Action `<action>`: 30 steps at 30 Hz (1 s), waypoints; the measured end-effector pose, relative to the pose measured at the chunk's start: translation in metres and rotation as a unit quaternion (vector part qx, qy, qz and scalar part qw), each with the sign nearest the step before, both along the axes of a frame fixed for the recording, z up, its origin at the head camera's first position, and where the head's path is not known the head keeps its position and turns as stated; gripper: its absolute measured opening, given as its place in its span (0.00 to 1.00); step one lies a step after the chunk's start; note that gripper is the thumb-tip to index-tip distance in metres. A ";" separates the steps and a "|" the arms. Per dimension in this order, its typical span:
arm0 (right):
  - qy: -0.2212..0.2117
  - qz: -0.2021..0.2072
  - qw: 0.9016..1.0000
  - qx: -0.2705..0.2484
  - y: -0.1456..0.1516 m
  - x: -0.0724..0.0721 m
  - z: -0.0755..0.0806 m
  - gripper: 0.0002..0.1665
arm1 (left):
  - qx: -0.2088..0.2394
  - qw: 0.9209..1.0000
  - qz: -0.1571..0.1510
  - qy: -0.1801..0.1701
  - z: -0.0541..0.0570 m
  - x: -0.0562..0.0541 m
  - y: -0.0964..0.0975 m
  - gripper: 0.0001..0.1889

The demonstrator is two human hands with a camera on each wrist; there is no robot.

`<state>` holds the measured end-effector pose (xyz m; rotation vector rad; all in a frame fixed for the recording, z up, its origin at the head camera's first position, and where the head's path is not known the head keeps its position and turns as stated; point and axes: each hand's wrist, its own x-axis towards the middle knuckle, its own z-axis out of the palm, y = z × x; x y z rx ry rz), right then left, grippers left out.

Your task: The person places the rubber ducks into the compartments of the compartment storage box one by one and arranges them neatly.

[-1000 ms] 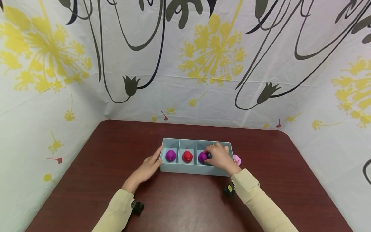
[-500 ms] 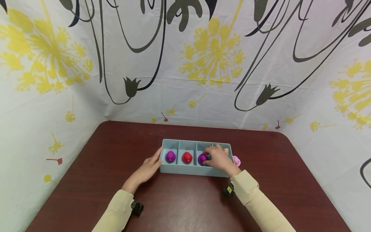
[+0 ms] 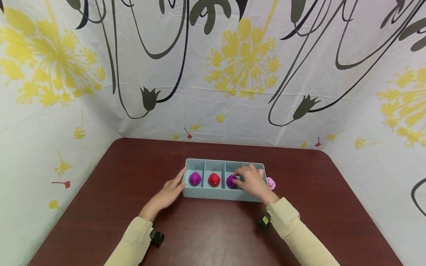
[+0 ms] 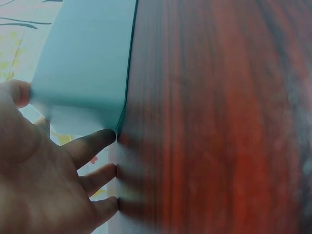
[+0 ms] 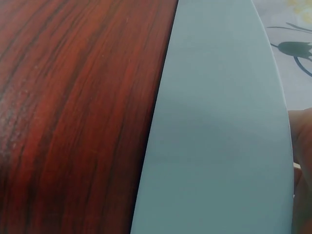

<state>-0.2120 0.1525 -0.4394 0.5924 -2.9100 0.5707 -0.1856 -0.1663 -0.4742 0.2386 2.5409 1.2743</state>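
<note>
A pale blue box (image 3: pixel 213 193) with a row of compartments sits on the table. In the head view, a purple toy duck (image 3: pixel 195 178) lies in the leftmost compartment and a red toy duck (image 3: pixel 214 179) in the one beside it. My right hand (image 3: pixel 251 181) reaches over the front wall and pinches another purple toy duck (image 3: pixel 231 181) in the third compartment. That hand covers much of the rightmost compartment. My left hand (image 3: pixel 171 192) touches the box's left end with extended fingers; in the left wrist view its fingers (image 4: pixel 90 148) are spread around the end wall.
A pink toy duck (image 3: pixel 271 183) lies on the table just outside the box's right end. The dark reddish-brown table (image 3: pixel 213 229) extends around the box. Behind it hangs a white cloth (image 3: pixel 213 122) with flower prints.
The view shifts slightly. My right hand stays over the third compartment with its fingers at the purple toy duck, and my left hand keeps its place at the box's end.
</note>
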 end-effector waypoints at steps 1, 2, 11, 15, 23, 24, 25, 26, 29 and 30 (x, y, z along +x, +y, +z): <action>0.007 0.003 1.000 -0.005 0.001 0.000 0.000 0.10 | 0.000 1.000 -0.001 0.001 0.001 0.000 0.000 0.31; 0.015 0.006 1.000 -0.009 0.002 0.001 0.000 0.10 | -0.001 1.000 -0.001 0.000 0.001 0.000 0.000 0.31; 0.057 0.011 0.998 -0.036 0.006 0.004 0.001 0.08 | -0.003 1.000 0.000 0.000 0.000 -0.001 0.000 0.31; 0.062 0.005 0.997 -0.050 0.009 0.005 0.004 0.08 | -0.003 1.000 -0.001 0.000 0.001 -0.001 0.000 0.31; 0.060 0.000 0.996 -0.066 0.022 0.006 0.011 0.09 | -0.003 1.000 -0.002 0.002 0.000 -0.001 0.000 0.31; 0.056 -0.001 0.996 -0.069 0.024 0.007 0.012 0.09 | -0.003 1.000 -0.002 0.002 0.000 -0.001 0.000 0.31; 0.053 -0.002 0.996 -0.071 0.027 0.007 0.013 0.09 | -0.003 1.000 -0.002 0.003 0.000 -0.001 0.000 0.31; 0.050 -0.005 0.996 -0.075 0.029 0.007 0.015 0.09 | -0.004 1.000 -0.002 0.003 0.000 -0.001 0.000 0.31; 0.049 -0.014 0.996 -0.079 0.036 0.006 0.019 0.10 | -0.003 1.000 -0.002 0.002 0.001 -0.001 0.000 0.31; 0.052 -0.016 0.995 -0.080 0.039 0.005 0.020 0.10 | -0.004 1.000 -0.002 0.001 0.001 -0.001 0.000 0.31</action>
